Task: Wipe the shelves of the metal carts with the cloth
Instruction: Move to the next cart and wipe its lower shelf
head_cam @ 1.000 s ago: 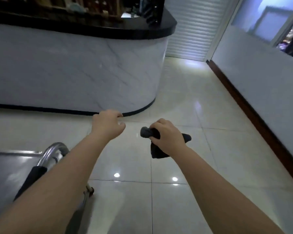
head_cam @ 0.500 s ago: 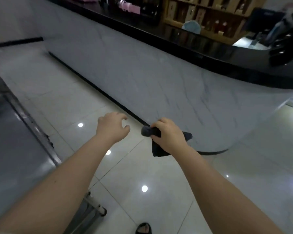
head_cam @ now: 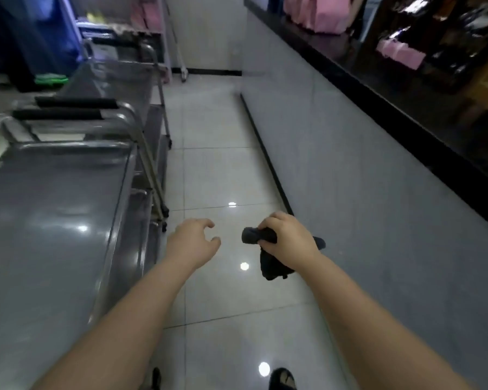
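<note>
Gripping 1 dark cloth [head_cam: 269, 266], the right hand [head_cam: 289, 240] sits at 5 o'clock with its fingers curled round the rolled middle; 1 end hangs below the fist. The left hand [head_cam: 190, 243], at 7 o'clock, holds nothing (fingers loosely curved, thumb apart) and hovers over the tiled floor [head_cam: 217, 164]. 2 metal carts stand end to end: the near cart [head_cam: 54, 220] at 9 o'clock, the far cart [head_cam: 110, 80] at 11 o'clock. 1 marble-fronted counter [head_cam: 378, 164] runs along 3 o'clock. The cloth touches neither cart.
</note>
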A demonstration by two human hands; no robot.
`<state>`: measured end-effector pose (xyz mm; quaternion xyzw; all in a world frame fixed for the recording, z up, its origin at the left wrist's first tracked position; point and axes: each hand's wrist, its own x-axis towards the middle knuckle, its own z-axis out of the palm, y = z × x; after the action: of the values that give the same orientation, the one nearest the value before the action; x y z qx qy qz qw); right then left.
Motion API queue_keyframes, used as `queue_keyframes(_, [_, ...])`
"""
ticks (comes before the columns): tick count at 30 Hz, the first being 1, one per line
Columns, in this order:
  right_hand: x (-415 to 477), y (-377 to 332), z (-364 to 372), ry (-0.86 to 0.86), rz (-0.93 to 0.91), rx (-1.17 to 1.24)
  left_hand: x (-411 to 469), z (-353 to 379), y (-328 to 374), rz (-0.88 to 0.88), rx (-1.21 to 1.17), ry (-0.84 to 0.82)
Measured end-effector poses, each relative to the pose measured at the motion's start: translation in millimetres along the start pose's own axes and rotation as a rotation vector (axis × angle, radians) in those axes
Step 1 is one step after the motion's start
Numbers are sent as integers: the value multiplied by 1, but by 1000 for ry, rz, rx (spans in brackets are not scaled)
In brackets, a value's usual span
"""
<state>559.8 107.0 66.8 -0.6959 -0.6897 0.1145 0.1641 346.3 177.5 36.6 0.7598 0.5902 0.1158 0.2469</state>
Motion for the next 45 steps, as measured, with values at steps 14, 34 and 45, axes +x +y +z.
queue_keyframes(14, [262, -18, 97, -398, -691, 152, 90, 7, -39, -680, -107, 345])
queue_keyframes(34, [488, -101, 223, -765, -1241, 64, 228, 22, -143, -1222, -189, 683])
queue_keyframes(45, [486, -28, 354, -1099, -1316, 108, 238, 178, -146, -1581, -347, 555])
